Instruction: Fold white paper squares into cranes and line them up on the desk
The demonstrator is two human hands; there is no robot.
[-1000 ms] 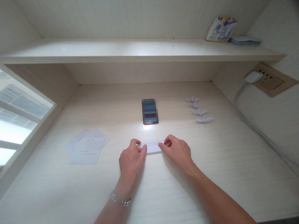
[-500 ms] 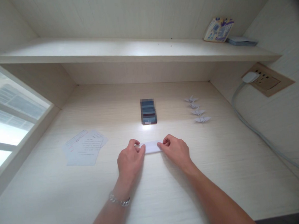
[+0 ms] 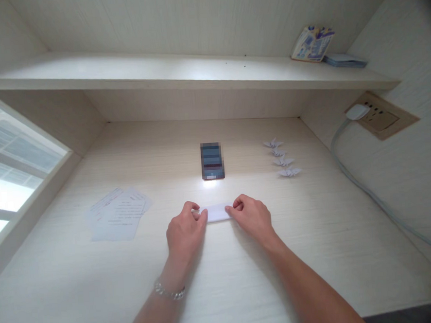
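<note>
A folded strip of white paper (image 3: pixel 217 212) lies on the desk in front of me, its long side running left to right. My left hand (image 3: pixel 186 226) pinches the strip's left end, thumb on top and fingers curled behind. At the other end my right hand (image 3: pixel 251 215) grips the paper between thumb and curled fingers. Just beyond the strip lies a dark phone-like device (image 3: pixel 212 160), its face pixelated, with a bright glow at its near edge. Several small folded paper cranes (image 3: pixel 283 162) stand in a row to the right of it.
Several sheets of paper with writing (image 3: pixel 118 213) overlap on the desk's left. A shelf (image 3: pixel 181 76) crosses the back, bearing a colourful packet (image 3: pixel 312 43) and a flat stack (image 3: pixel 345 60). On the right wall, a plug (image 3: pixel 357 112) with a grey cable (image 3: pixel 367 191) sits in a socket panel (image 3: pixel 390 119).
The whole view has shifted slightly, so things appear a little further left. Both hands keep their hold on the paper strip, with no clear movement against the desk.
</note>
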